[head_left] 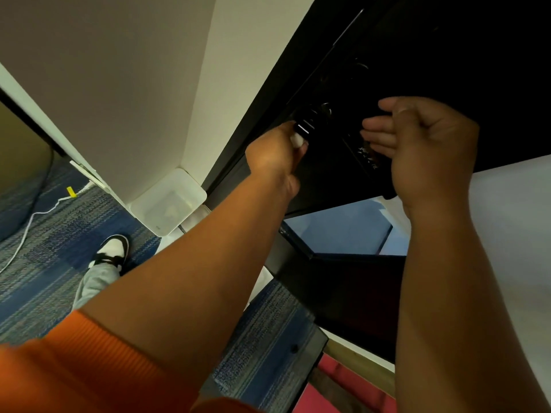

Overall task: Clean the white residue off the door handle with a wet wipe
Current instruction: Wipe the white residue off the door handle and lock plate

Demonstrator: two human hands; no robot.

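Observation:
The black door point(417, 40) fills the upper right. My left hand point(275, 153) is shut on a small white wet wipe point(298, 141) and presses it against a black fitting point(304, 126) at the door's edge. A dark handle bar point(362, 156) with white specks of residue runs down to the right. My right hand point(426, 144) is open beside it, fingers stretched toward the specks and holding nothing. Its palm hides the bar's lower part.
A translucent plastic bin point(170, 201) stands in the wall corner left of the door. Blue patterned carpet point(59, 234), a white cable point(26, 231) and my shoe point(111, 250) lie below. A dark panel point(351, 293) sits under the door.

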